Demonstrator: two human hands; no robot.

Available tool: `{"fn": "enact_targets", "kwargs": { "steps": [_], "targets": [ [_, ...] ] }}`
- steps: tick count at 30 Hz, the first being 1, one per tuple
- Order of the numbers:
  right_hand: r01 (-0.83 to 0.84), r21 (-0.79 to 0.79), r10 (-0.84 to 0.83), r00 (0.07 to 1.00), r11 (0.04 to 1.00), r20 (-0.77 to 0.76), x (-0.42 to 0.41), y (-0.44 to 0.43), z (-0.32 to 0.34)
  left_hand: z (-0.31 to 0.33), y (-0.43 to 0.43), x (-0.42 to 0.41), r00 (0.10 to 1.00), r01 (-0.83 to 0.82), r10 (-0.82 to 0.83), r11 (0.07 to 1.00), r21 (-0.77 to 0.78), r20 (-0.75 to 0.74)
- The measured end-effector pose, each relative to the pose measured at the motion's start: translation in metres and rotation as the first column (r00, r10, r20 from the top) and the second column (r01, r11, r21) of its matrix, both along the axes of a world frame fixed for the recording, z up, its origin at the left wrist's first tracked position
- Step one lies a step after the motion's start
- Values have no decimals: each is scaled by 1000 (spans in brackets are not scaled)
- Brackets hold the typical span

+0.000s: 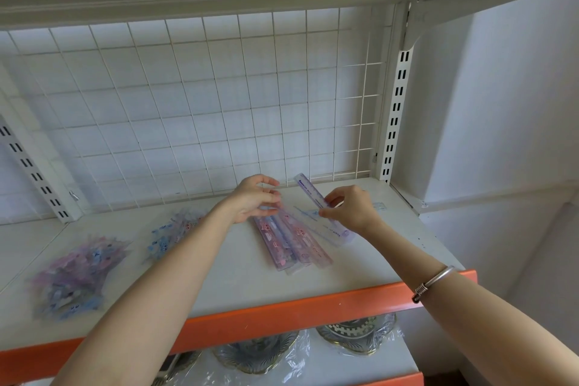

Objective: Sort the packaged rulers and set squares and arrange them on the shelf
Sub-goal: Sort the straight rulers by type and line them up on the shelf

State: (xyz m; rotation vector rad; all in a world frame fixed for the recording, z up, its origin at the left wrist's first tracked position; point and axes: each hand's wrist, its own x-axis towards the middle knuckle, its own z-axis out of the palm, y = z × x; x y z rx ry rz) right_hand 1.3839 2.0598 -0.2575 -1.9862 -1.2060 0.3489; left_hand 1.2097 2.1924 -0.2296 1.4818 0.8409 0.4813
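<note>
A row of pink packaged rulers (291, 241) lies on the white shelf (238, 279), pointing toward the back. My left hand (255, 199) hovers over their far ends with fingers loosely curled, holding nothing I can make out. My right hand (347, 208) pinches a clear packaged ruler with purple print (308, 189), tilted up off the shelf. More clear rulers (326, 230) lie flat beneath it. Two heaps of pink and blue packaged set squares lie further left: one in the middle (170, 233), one near the front left (75, 276).
A white wire grid (200, 103) backs the shelf, with slotted uprights at the left (34, 172) and right (396, 110). The shelf has an orange front edge (282, 313). Wrapped decorative plates (260, 354) sit on the shelf below. A white wall stands to the right.
</note>
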Motion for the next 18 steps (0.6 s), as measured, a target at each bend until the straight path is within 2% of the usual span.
{"fn": "enact_targets", "kwargs": {
  "steps": [4,13,15,18],
  "targets": [
    [-14,23,14,1000,1000,7,-2,1,2,0,-2,6,983,-142,153,984,-107,98],
    [-29,78,35,996,997,-83,-4,0,6,-4,-7,14,921,-305,322,946,-109,219],
    [-48,84,65,973,995,-220,-7,-1,8,-4,-9,15,911,-321,340,940,-117,233],
    [-93,79,119,879,993,-461,-13,-2,15,-4,-13,17,910,-326,339,941,-91,241]
  ]
}}
